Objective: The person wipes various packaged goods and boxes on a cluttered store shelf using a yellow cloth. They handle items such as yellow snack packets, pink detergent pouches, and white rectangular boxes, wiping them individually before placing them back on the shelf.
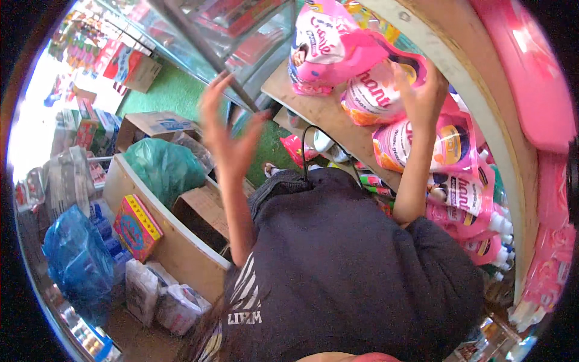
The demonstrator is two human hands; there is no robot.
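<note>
My right hand (424,97) is at a pink refill pouch (371,97) on a wooden shelf (312,108), its thumb against the front and its other fingers partly hidden at the upper edge. A taller pink and white pouch (321,50) stands just beyond it. Closer to my body, another pouch (429,142) leans in the same row. My left hand (233,131), blurred, is raised with fingers spread and nothing in it, in front of a metal post (199,45) in this view.
Above the row runs a higher shelf board (493,77) with pink packs (520,59). To my left are a green plastic bag (165,165), an open cardboard box (203,210), a blue bag (79,258) and a pink-yellow box (138,228). A glass case (267,63) stands ahead.
</note>
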